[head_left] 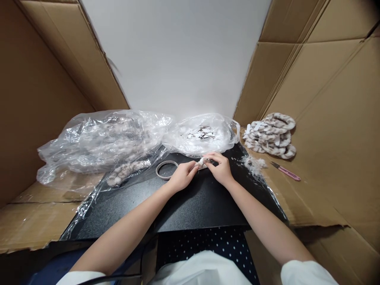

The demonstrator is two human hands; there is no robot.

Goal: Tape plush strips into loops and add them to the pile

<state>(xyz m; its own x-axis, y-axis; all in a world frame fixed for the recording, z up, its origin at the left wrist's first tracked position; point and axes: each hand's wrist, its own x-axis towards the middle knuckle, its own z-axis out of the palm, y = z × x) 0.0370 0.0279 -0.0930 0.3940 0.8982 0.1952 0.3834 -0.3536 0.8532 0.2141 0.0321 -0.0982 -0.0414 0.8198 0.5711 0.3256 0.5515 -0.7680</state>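
Observation:
Over the black tabletop, my left hand (pixel 183 175) and my right hand (pixel 219 168) meet around a small fluffy white piece (pixel 202 161). Fingertips of both hands pinch it, the left from its left side and the right from its right. Part of the piece is covered by the fingers. A pale ring (pixel 158 174) lies flat just left of my left hand. Directly behind my hands sits an open clear plastic bag (pixel 181 144) with white tags and small dark metal parts in it.
A large clear bag (pixel 89 138) of fluffy strands spreads at the left. On the right are stacked fluffy rings (pixel 274 136), loose white fluff (pixel 254 164) and a pink-handled tool (pixel 289 173) on cardboard. Cardboard walls (pixel 335 99) stand at both sides.

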